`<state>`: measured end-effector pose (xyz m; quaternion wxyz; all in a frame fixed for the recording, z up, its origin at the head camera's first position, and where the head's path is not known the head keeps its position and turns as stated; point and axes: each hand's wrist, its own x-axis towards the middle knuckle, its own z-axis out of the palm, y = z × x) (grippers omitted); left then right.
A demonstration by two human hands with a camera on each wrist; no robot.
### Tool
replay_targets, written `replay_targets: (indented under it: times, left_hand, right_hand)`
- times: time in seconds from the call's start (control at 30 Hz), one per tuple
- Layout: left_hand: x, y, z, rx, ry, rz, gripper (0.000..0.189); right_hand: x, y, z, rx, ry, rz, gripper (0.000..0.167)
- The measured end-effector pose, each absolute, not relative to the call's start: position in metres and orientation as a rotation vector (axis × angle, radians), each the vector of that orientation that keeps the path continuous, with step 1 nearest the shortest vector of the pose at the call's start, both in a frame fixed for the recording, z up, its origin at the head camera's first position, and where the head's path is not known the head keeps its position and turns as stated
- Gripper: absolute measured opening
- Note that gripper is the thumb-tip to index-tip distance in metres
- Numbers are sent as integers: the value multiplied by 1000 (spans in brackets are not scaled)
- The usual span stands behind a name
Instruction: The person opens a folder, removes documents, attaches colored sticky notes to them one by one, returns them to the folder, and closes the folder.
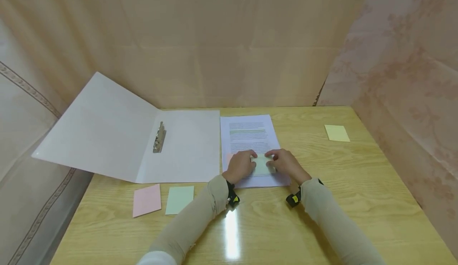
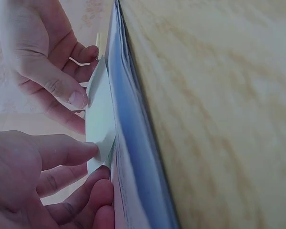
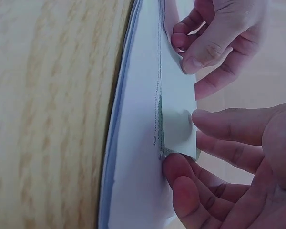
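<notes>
Nearest to where I stand, the person's beige sleeves [image 1: 186, 221] stretch over the light wood-grained surface [image 1: 358, 197], each wrist strapped with a small black camera [image 1: 293, 200]. On the near left lie a pink square of note paper [image 1: 147, 200] and a mint-green square of note paper [image 1: 180, 200]; the left sleeve passes over a corner of the green one.

Farther in, the left grip [image 1: 242, 165] and right grip [image 1: 286, 164] each pinch a side of a pale green square sticky note [image 1: 262, 165], thumbs on its face. It sits on the lower part of a stack of white printed sheets [image 1: 250, 138], its right edge slightly raised. I judge this to be the placing or adjusting of the note; the move calls for flat, even pressure without shifting the loose sheets. A bit of pink shows beside the left grip, mostly covered by it.

Left of the stack, a white open folder [image 1: 189, 146] with a metal clip [image 1: 159, 138] bounds that side. A pale yellow square note [image 1: 337, 133] lies well apart, far right; a beige curtain [image 1: 229, 42] hangs behind.
</notes>
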<state>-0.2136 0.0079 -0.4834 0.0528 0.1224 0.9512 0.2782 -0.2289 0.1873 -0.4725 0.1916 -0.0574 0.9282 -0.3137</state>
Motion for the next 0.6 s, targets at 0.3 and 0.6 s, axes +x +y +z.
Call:
replay_targets:
  times: [0.3,0.6]
  left_hand:
    - [-213,25,-489,445,2926,743,28]
    - [-214,36,-493,506,2904,677,32]
  right_hand:
    - [-227,203,-472,-198,2647,-849,36]
    - [-224,214,-483,-198,2667,-796,35]
